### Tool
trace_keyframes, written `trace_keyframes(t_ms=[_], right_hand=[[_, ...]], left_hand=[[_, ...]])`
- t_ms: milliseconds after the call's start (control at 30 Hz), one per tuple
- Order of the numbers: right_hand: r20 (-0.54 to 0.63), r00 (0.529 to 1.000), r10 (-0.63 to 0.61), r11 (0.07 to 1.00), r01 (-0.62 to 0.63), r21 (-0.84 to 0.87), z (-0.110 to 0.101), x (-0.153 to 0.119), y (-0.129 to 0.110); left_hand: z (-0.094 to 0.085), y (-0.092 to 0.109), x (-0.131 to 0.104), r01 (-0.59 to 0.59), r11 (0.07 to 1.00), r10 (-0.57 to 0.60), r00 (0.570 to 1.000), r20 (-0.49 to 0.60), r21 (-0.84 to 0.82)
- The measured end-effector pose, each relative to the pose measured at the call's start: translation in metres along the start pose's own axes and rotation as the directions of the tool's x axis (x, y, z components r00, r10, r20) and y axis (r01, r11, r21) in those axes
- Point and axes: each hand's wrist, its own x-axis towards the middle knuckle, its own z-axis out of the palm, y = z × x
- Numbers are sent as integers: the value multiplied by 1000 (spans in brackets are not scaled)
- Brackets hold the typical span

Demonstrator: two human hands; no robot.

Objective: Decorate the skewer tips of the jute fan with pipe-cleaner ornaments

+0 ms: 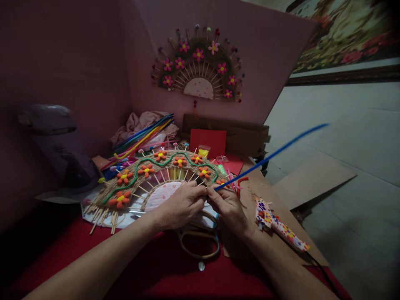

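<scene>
**Blue stem pinched at its near end, running up and to the right**

A red-covered table [175, 266] stands against a pink board wall [103, 62]; a half-round woven jute fan with orange flowers [150, 175] lies on the table. Both hands meet just in front of the fan's right side; the left hand [183, 205] and right hand [227, 206] close their fingertips on the near end of a long blue pipe cleaner [268, 157]; its long axis climbs rightward, away from the hands; tan-handled scissors [200, 246] lie beneath the wrists.
</scene>
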Motion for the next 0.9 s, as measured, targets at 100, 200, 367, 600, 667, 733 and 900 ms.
trace_keyframes(t_ms=[100,200,367,600,667,733,900], right_hand=[[-39,996,86,987,-80,141,2,1,1],[-58,990,129,971,-114,209,4,1,1],[-75,992,96,987,-85,139,2,1,2],[-44,997,62,997,-60,46,1,-1,-2],[-61,995,82,992,-75,101,3,0,-3],[-81,991,105,983,-91,157,4,0,-2],[-87,993,82,993,-74,92,4,0,1]], left_hand=[[6,-2,1,31,996,-40,994,-98,-83],[10,-2,1,30,994,-46,987,-157,-106],[4,3,0,-8,998,-1,991,-130,-68],[0,2,1,-39,998,39,999,-14,-42],[3,0,1,-26,997,20,997,-73,-78],[8,-1,2,-14,994,0,991,-132,-111],[9,-2,2,-15,1000,13,991,-136,-17]])
